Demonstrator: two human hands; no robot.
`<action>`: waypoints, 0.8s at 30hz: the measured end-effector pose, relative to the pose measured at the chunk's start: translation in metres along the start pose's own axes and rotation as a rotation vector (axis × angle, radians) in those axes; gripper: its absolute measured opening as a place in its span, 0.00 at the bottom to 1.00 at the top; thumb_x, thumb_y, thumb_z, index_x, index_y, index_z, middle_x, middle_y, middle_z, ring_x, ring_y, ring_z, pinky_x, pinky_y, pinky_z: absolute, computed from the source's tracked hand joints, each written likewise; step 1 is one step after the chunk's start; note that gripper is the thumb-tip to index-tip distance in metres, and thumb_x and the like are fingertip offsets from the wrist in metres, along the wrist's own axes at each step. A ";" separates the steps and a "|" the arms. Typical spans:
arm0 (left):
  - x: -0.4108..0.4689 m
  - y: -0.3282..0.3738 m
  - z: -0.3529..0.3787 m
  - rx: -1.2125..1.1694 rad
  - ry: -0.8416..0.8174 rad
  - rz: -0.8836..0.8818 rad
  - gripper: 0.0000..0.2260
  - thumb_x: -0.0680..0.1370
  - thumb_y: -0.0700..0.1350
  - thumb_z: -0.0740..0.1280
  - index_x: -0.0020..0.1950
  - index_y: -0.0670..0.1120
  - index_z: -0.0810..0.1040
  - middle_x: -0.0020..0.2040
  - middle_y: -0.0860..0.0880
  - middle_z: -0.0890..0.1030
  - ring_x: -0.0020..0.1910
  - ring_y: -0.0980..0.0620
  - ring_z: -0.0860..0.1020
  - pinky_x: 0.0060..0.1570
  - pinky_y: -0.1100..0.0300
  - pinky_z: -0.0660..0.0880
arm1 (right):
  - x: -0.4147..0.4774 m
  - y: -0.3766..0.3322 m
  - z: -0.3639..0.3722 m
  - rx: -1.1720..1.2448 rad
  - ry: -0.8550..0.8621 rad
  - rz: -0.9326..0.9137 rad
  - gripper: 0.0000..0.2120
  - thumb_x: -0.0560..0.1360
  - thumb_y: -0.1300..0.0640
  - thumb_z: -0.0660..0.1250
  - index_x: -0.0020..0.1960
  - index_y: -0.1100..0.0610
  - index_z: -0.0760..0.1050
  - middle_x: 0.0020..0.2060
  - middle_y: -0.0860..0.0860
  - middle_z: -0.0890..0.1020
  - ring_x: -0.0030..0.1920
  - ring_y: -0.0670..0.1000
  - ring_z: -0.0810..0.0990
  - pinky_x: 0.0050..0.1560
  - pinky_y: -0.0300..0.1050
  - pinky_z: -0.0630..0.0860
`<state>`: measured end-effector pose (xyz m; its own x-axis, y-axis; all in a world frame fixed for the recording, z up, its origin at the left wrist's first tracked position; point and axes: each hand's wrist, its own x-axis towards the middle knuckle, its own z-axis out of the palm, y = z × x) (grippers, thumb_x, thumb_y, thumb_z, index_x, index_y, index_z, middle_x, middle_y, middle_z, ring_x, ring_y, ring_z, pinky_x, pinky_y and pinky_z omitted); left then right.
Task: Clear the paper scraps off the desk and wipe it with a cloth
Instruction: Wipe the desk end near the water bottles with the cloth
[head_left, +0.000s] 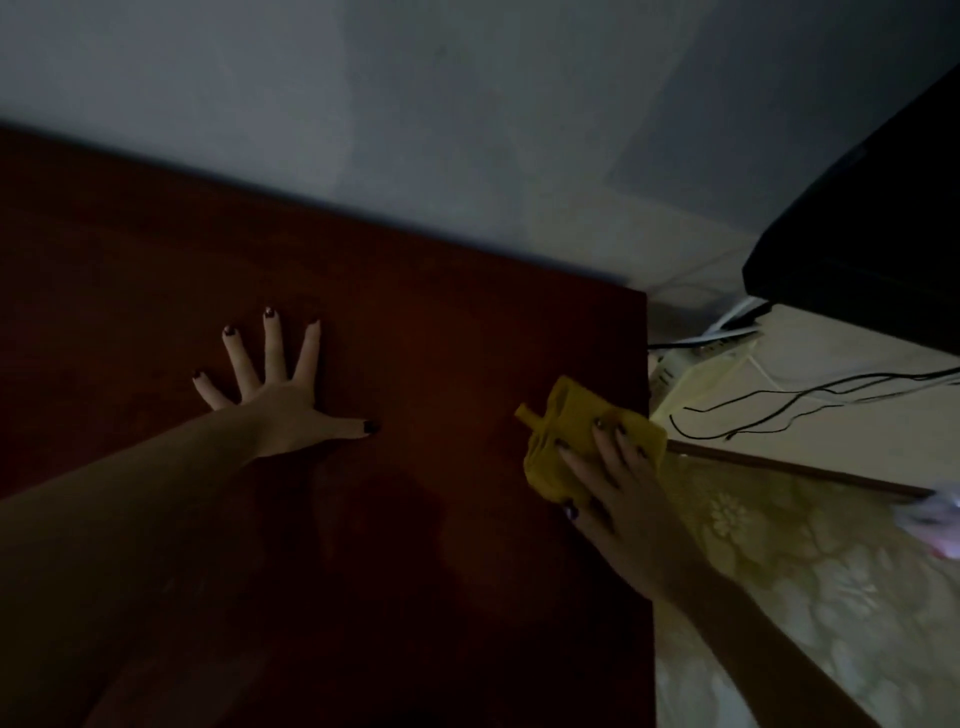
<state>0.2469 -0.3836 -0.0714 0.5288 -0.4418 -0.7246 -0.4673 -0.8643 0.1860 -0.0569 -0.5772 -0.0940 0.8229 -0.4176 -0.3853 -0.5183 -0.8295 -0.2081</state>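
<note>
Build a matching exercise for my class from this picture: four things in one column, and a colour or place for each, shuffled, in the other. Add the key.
Column one
1. left hand
2. right hand
3. cloth
4. cables

Column two
A. yellow
B. black, lying right of the desk
C. spread flat on the bare wood
D. pressing on the cloth near the desk's right edge

Pairs: 1-C, 2-D, 3-A, 4-B

A dim home room — wooden desk (467, 364) against a plain wall (415, 130), floral-patterned fabric (779, 545) just beside it
</note>
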 end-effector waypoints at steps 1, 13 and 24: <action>0.000 0.000 0.000 -0.002 -0.004 -0.001 0.57 0.60 0.75 0.63 0.70 0.60 0.24 0.68 0.51 0.18 0.68 0.39 0.23 0.66 0.30 0.38 | 0.015 0.005 -0.006 -0.007 0.007 0.036 0.32 0.69 0.26 0.33 0.71 0.33 0.36 0.74 0.46 0.33 0.74 0.51 0.31 0.73 0.54 0.39; 0.011 -0.002 0.004 0.017 0.000 -0.014 0.57 0.61 0.75 0.64 0.65 0.61 0.20 0.66 0.50 0.17 0.67 0.38 0.22 0.65 0.30 0.37 | 0.201 -0.102 -0.068 -0.035 0.026 -0.069 0.30 0.77 0.35 0.49 0.75 0.41 0.48 0.77 0.51 0.44 0.76 0.56 0.40 0.72 0.53 0.39; 0.013 -0.002 0.008 0.023 0.056 -0.043 0.57 0.60 0.75 0.64 0.67 0.61 0.22 0.68 0.51 0.19 0.69 0.40 0.24 0.66 0.31 0.40 | 0.224 -0.140 -0.058 -0.025 0.032 -0.206 0.29 0.77 0.34 0.47 0.75 0.39 0.46 0.77 0.50 0.43 0.75 0.55 0.39 0.74 0.54 0.40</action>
<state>0.2492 -0.3856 -0.0860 0.5876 -0.4177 -0.6930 -0.4589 -0.8774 0.1397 0.2137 -0.5763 -0.0988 0.9181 -0.2493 -0.3082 -0.3326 -0.9074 -0.2569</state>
